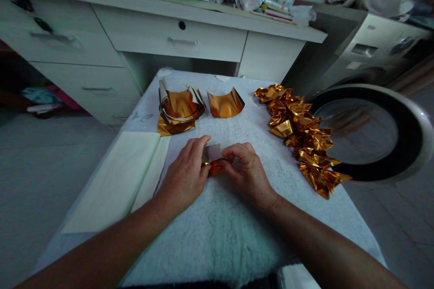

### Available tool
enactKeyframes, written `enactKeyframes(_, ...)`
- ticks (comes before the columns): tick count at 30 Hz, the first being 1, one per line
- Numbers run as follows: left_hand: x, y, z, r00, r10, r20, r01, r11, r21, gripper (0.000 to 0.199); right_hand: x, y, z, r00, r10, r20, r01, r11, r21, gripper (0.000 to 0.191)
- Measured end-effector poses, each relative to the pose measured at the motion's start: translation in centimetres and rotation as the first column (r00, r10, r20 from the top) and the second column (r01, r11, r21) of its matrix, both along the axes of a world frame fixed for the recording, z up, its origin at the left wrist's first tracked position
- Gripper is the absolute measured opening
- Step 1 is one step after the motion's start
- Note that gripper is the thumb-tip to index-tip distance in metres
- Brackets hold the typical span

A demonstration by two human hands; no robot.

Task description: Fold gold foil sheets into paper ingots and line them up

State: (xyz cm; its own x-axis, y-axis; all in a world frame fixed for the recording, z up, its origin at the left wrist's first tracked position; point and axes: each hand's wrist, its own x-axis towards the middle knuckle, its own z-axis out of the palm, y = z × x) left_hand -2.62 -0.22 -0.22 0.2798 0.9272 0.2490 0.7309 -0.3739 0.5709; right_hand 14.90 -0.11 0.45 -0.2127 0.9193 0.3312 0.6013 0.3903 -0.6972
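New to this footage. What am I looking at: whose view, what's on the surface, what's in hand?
There's one picture, from a camera worn on a person's head, looking forward and down. No robot: the left hand and right hand are the wearer's own, bare. Between them they hold a small gold strip. On the pale cloth beyond lie a stack of curled sheets and a single curled sheet. Crumpled gold pieces lie right, pale paper left.

2 hands (pixel 185 169) (pixel 249 172) — 1 foil stack (pixel 180 104), 1 foil heap (pixel 300 128)
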Motion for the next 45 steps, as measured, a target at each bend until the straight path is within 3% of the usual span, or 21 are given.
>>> enactKeyframes(8,-0.3,0.0,0.1,0.999,0.002,0.034,-0.002,1.000,-0.020,0.029,-0.2,-0.2,0.2,1.000,-0.008,-0.007,0.008,1.000,-0.002,0.020)
enactKeyframes(15,-0.3,0.0,0.5,1.000,-0.021,-0.001,0.021,1.000,-0.018,0.019,-0.3,-0.3,0.6,0.998,-0.053,-0.032,0.050,0.996,-0.075,0.016)
enactKeyframes(29,-0.3,-0.1,0.0,1.000,0.000,-0.016,0.000,1.000,-0.012,0.025,-0.1,-0.2,0.7,0.998,-0.060,-0.035,0.056,0.991,-0.121,0.013)
enactKeyframes(38,-0.1,-0.2,0.1,0.998,0.065,-0.002,-0.065,0.998,0.017,0.044,0.2,0.3,0.3,0.994,-0.110,-0.007,0.107,0.980,-0.166,0.010)
enactKeyframes(45,-0.4,0.0,0.2,0.994,0.005,-0.108,-0.008,0.999,-0.031,0.020,0.4,0.7,-0.4,0.991,-0.134,-0.007,0.128,0.960,-0.250,0.013)
